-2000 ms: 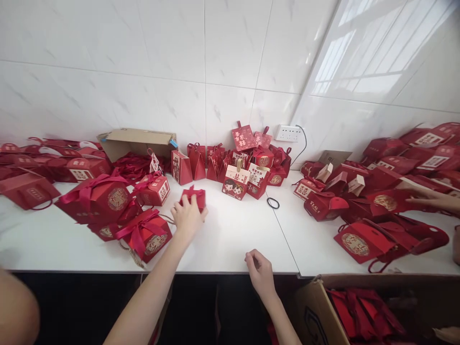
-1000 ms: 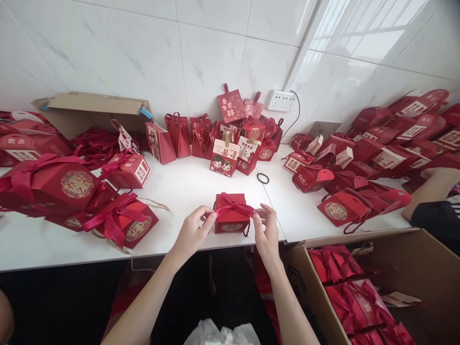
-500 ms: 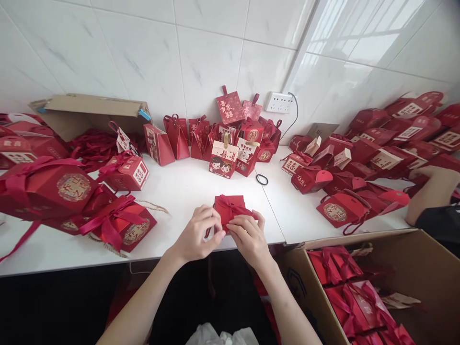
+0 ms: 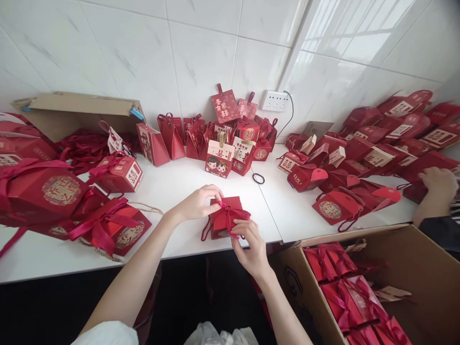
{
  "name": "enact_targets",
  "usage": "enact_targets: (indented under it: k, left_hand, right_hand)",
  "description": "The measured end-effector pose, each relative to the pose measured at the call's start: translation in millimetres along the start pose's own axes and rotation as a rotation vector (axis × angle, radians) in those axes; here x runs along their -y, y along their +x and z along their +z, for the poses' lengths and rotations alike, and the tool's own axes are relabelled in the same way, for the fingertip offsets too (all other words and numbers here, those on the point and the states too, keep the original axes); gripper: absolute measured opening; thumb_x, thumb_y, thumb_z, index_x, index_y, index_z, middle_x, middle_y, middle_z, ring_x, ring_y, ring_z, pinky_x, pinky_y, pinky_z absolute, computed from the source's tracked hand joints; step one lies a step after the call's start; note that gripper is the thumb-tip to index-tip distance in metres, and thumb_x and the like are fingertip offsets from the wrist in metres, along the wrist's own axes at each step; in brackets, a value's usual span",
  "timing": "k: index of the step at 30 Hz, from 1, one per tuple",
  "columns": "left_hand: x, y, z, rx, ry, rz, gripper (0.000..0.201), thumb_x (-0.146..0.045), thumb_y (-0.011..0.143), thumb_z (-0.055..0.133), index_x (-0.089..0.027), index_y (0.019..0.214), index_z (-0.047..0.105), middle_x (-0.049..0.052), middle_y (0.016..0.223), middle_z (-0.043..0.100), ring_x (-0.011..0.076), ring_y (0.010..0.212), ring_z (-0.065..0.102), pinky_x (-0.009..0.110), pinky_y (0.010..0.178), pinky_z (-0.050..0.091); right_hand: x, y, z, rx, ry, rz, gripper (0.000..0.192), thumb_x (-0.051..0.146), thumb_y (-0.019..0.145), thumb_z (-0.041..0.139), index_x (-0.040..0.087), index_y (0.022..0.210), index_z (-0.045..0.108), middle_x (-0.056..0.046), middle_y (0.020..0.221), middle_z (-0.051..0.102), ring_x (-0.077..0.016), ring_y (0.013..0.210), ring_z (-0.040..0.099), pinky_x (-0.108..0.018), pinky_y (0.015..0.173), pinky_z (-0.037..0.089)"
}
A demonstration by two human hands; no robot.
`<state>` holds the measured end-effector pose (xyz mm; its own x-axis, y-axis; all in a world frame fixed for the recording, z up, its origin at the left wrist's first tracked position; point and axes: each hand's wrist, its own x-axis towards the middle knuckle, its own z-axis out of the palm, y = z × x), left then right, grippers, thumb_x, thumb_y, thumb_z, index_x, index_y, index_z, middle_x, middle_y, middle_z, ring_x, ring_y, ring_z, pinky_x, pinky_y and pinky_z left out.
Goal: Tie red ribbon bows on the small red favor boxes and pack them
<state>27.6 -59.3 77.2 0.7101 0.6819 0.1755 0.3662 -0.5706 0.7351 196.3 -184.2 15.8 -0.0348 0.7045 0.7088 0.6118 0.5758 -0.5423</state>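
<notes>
A small red gift box (image 4: 219, 232) stands on the white table in front of me, with a dark red cord hanging at its left side. A crimson ribbon (image 4: 233, 213) is tied in a bow across its top. My left hand (image 4: 199, 202) reaches over the box's far left corner, its thumb and fingertips pinching the ribbon's left loop. At the front right, my right hand (image 4: 251, 247) has its fingers closed on the lower right part of the ribbon. The fingers partly cover the bow and the box's front face.
Several red gift boxes (image 4: 330, 211) crowd the right, where a co-worker's hand (image 4: 438, 184) touches one. An open carton (image 4: 413, 249) at lower right holds bowed boxes. Ribboned boxes (image 4: 63, 189) and a carton of ribbons (image 4: 89, 103) are left. A black hair tie (image 4: 258, 178) lies beyond my box.
My left hand has moved from the front of the box to its far left side. My right hand has shifted down and toward the front. More of the bow shows now.
</notes>
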Motion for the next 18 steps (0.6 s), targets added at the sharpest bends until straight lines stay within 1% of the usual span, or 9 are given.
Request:
enact_targets:
  k: [3, 8, 10, 15, 16, 18]
  left_hand:
    - [-1, -1, 1.5, 0.025, -0.15, -0.006, 0.013, -0.031, 0.077, 0.053, -0.019, 0.077, 0.06, 0.006, 0.097, 0.061, 0.0211, 0.093, 0.056, 0.037, 0.093, 0.041]
    - [5, -1, 9.0, 0.016, -0.318, -0.057, 0.019, -0.035, 0.079, 0.055, -0.017, 0.08, 0.061, 0.004, 0.08, 0.061, 0.0169, 0.076, 0.053, 0.032, 0.077, 0.044]
    - [7, -1, 11.3, 0.012, -0.377, -0.061, 0.019, -0.035, 0.079, 0.057, -0.017, 0.082, 0.062, 0.003, 0.078, 0.061, 0.0154, 0.074, 0.052, 0.03, 0.073, 0.043]
    - [8, -3, 13.6, 0.06, -0.574, -0.088, 0.019, -0.034, 0.079, 0.056, -0.016, 0.081, 0.059, 0.001, 0.069, 0.058, 0.0136, 0.067, 0.052, 0.028, 0.067, 0.041]
    - [8, -4, 13.9, 0.055, -0.597, -0.101, 0.019, -0.035, 0.08, 0.056, -0.016, 0.082, 0.059, 0.0, 0.067, 0.057, 0.0133, 0.066, 0.052, 0.028, 0.066, 0.04]
    - [8, -4, 14.4, 0.023, -0.604, -0.137, 0.023, -0.037, 0.08, 0.055, -0.017, 0.091, 0.056, -0.003, 0.062, 0.052, 0.0119, 0.06, 0.049, 0.026, 0.062, 0.039]
  right_hand:
    - [0, 2, 0, -0.006, 0.021, 0.021, 0.017, 0.008, 0.082, 0.05, 0.022, 0.087, 0.058, -0.003, 0.08, 0.065, -0.0222, 0.095, 0.064, -0.039, 0.081, 0.048]
    - [1, 2, 1, -0.017, 0.041, 0.032, 0.016, 0.008, 0.082, 0.051, 0.022, 0.086, 0.058, -0.003, 0.079, 0.064, -0.0224, 0.093, 0.064, -0.039, 0.079, 0.049]
    - [1, 2, 1, -0.017, 0.044, 0.029, 0.016, 0.008, 0.082, 0.051, 0.022, 0.086, 0.057, -0.003, 0.079, 0.064, -0.0223, 0.093, 0.064, -0.039, 0.079, 0.049]
    - [0, 2, 2, -0.014, 0.044, 0.027, 0.015, 0.008, 0.082, 0.052, 0.022, 0.086, 0.056, -0.004, 0.08, 0.064, -0.0222, 0.093, 0.063, -0.04, 0.08, 0.05]
    - [0, 2, 2, -0.014, 0.044, 0.028, 0.015, 0.009, 0.083, 0.052, 0.022, 0.087, 0.056, -0.004, 0.08, 0.063, -0.0223, 0.093, 0.063, -0.041, 0.08, 0.05]
    - [0, 2, 3, -0.016, 0.045, 0.029, 0.014, 0.009, 0.083, 0.052, 0.022, 0.087, 0.056, -0.004, 0.081, 0.063, -0.0223, 0.093, 0.063, -0.041, 0.08, 0.05]
